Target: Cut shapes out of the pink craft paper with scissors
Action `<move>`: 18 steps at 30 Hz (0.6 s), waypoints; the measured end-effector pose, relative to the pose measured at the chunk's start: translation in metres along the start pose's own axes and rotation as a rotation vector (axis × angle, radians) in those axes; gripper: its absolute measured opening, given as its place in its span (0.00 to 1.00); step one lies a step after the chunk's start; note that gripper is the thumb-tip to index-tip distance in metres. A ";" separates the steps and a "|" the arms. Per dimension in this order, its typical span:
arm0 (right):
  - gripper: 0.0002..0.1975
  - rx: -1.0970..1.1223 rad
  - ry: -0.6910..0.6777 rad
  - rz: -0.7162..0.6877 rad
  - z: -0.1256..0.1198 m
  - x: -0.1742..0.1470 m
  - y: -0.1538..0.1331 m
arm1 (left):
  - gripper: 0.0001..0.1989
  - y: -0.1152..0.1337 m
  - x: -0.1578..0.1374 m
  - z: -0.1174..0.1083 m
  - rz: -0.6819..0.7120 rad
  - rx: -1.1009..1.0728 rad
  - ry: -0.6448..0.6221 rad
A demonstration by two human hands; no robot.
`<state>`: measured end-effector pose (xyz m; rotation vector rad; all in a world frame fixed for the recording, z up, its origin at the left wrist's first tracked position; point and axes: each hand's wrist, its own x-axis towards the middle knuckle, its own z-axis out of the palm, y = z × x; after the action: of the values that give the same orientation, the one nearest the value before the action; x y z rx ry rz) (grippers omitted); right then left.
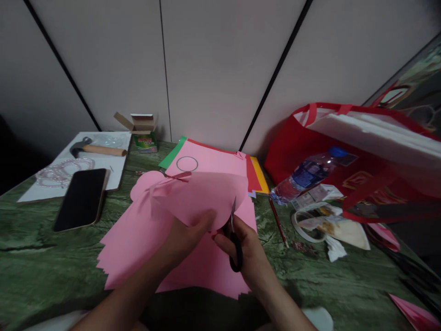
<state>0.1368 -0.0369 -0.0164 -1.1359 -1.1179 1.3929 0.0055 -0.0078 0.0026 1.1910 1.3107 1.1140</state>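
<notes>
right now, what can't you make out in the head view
In the head view:
Most fingers of the left hand: hidden by the pink sheet.
Far end of the white slab in the red bag: cut off by the right edge.
Bottle print: blurred, too small.

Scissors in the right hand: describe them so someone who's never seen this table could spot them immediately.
On the green table, find the pink paper in the middle. Over its right part, the right hand holds the scissors. Their black handle and slim metal blades stand out against the pink.
</notes>
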 end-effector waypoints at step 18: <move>0.17 -0.112 0.057 0.011 0.001 -0.001 -0.004 | 0.06 -0.002 0.001 -0.001 -0.027 -0.013 -0.039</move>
<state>0.1367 -0.0372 -0.0119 -1.2555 -1.1622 1.3120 0.0042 -0.0073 0.0004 1.1768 1.2840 1.0736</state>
